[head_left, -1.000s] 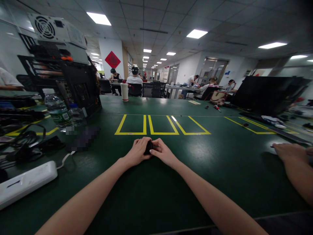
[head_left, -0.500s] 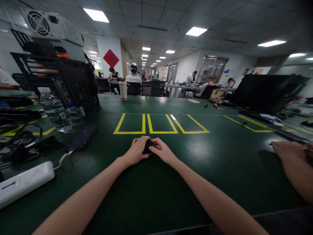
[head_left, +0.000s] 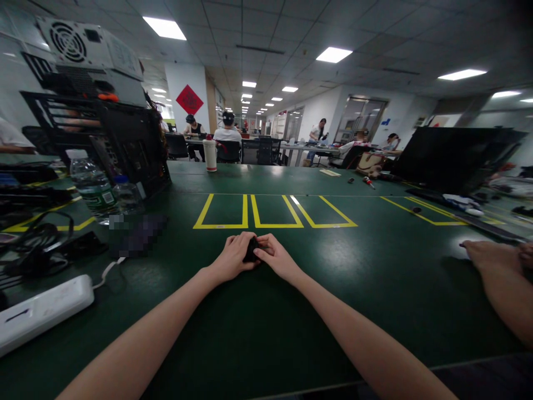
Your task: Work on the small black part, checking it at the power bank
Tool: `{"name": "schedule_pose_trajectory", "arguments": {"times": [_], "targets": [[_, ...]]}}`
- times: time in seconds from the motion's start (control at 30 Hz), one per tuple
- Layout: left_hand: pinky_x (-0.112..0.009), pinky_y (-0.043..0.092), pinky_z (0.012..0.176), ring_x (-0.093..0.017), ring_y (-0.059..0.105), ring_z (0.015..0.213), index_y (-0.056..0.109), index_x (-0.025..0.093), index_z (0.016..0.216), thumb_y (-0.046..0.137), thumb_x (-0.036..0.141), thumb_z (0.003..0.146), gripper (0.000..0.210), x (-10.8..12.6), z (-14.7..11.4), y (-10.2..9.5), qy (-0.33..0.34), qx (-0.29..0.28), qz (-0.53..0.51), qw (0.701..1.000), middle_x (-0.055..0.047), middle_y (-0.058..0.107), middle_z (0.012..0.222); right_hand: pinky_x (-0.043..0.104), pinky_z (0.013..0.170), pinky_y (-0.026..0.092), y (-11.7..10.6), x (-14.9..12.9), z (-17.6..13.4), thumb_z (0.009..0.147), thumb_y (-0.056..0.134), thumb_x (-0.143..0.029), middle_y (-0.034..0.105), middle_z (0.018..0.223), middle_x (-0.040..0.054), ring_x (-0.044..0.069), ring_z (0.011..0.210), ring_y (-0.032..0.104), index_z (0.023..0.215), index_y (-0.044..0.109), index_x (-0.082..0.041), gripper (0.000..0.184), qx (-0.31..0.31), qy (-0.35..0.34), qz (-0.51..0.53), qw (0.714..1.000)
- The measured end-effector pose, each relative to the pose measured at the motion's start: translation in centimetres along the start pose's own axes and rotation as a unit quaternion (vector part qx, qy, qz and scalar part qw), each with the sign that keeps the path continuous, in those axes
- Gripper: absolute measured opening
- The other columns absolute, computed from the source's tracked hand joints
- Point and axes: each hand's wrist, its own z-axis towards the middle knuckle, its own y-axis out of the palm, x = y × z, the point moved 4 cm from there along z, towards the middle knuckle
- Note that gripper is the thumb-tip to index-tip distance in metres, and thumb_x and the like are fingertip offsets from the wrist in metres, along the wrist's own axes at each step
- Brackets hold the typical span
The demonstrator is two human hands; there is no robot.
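A small black object (head_left: 251,250) sits between my hands just above the green tabletop or on it; its kind is hidden by my fingers. My left hand (head_left: 233,253) wraps round it from the left, fingers over its top and thumb along the near side. From the right, my right hand (head_left: 277,256) presses thumb and fingertips against the same object. Both hands are closed on it, close to the near edge of the yellow tape outlines (head_left: 278,225).
At left are a power strip (head_left: 45,314), tangled cables, water bottles (head_left: 91,189) and an open computer case (head_left: 133,144). A white tumbler (head_left: 210,154) stands farther back. To the right are a monitor (head_left: 453,161) and another person's hands (head_left: 495,258).
My hands and the black object stay in practically the same place. In the background, a standing person has straightened up and turned. The neighbouring person's hands at right have shifted slightly.
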Motion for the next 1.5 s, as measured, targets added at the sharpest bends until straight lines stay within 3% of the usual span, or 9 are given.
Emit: {"name": "schedule_pose_trajectory", "arguments": {"times": [0.13,0.37,0.7,0.9,1.03,1.5], "targets": [[-0.043,0.029,0.094,-0.023,0.048,0.103,0.033,0.022,0.114,0.058,0.03,0.074,0.048,0.0,-0.1,0.0,-0.002,-0.002,-0.004,1.0,-0.006,0.048,0.111,0.039,0.081,0.046,-0.2,-0.2,-0.2,0.076,0.056,-0.033,0.052,0.106,0.007,0.019,0.095,0.055,0.105,0.048,-0.02,0.032,0.004,0.019,-0.021,1.0],[-0.045,0.026,0.096,-0.024,0.046,0.107,0.029,0.022,0.119,0.059,0.027,0.073,0.054,-0.2,-0.1,0.1,-0.008,-0.006,-0.01,1.0,-0.007,0.048,0.115,0.036,0.083,0.046,0.3,-0.7,-0.5,0.075,0.058,-0.027,0.051,0.107,0.0029,0.017,0.095,0.056,0.1,0.048,-0.022,0.027,-0.029,-0.011,0.015,0.999],[-0.043,0.029,0.093,-0.024,0.047,0.103,0.032,0.021,0.115,0.058,0.03,0.074,0.05,-0.1,0.0,0.1,-0.011,0.002,-0.001,1.0,-0.007,0.048,0.111,0.035,0.086,0.045,0.1,0.0,0.0,0.078,0.055,-0.027,0.052,0.103,0.0033,0.018,0.103,0.051,0.099,0.049,-0.022,0.023,0.002,-0.039,-0.007,0.999],[-0.044,0.028,0.095,-0.025,0.044,0.109,0.027,0.022,0.123,0.056,0.032,0.077,0.055,-0.1,-0.1,0.0,-0.016,-0.007,-0.002,1.0,-0.008,0.045,0.117,0.037,0.083,0.046,0.0,0.4,0.1,0.078,0.054,-0.028,0.05,0.11,0.0062,0.019,0.099,0.054,0.107,0.048,-0.022,0.031,-0.007,-0.003,-0.009,1.0],[-0.045,0.027,0.096,-0.025,0.041,0.113,0.022,0.024,0.127,0.055,0.029,0.078,0.06,0.2,-0.3,-0.3,-0.018,-0.018,-0.006,1.0,-0.008,0.043,0.121,0.037,0.083,0.046,0.0,0.2,0.0,0.077,0.055,-0.027,0.052,0.108,0.0047,0.019,0.098,0.055,0.103,0.049,-0.022,0.027,-0.025,-0.006,0.011,1.0],[-0.044,0.027,0.095,-0.023,0.044,0.108,0.029,0.023,0.119,0.055,0.028,0.076,0.05,0.6,-0.2,-0.4,-0.012,-0.006,-0.04,0.999,-0.007,0.045,0.115,0.038,0.083,0.046,0.0,-0.3,0.0,0.077,0.055,-0.026,0.052,0.105,0.0029,0.019,0.098,0.055,0.093,0.049,-0.022,0.018,-0.007,-0.015,0.017,1.0]]}}
